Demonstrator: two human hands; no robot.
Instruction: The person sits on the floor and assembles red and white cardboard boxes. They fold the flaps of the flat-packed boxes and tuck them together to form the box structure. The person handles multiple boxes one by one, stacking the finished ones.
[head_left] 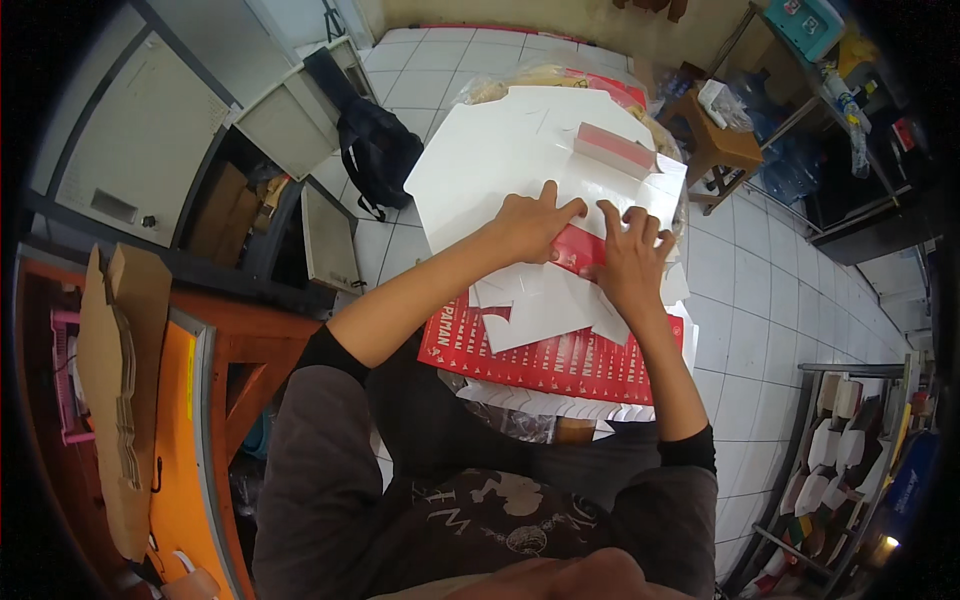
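Observation:
A partly folded cardboard box blank (545,305), white inside with red printed outer faces, lies in front of me on a stack of flat box sheets. My left hand (535,228) holds the blank at a folded red panel (578,248), its thumb low on the panel and its fingers bent over the white board. Across from it, my right hand (632,255) grips the same panel, thumb on the red face and fingers spread and curled. Farther off, a pinkish flap (615,150) stands up from white board. Fingertip contact is partly hidden.
Red printed sheets (530,350) show under the blank, and a large white sheet (470,170) lies behind it. A black backpack (375,145) leans by open cabinets on the left. A wooden stool (715,140) stands far right, a rack of small boxes (835,450) near right.

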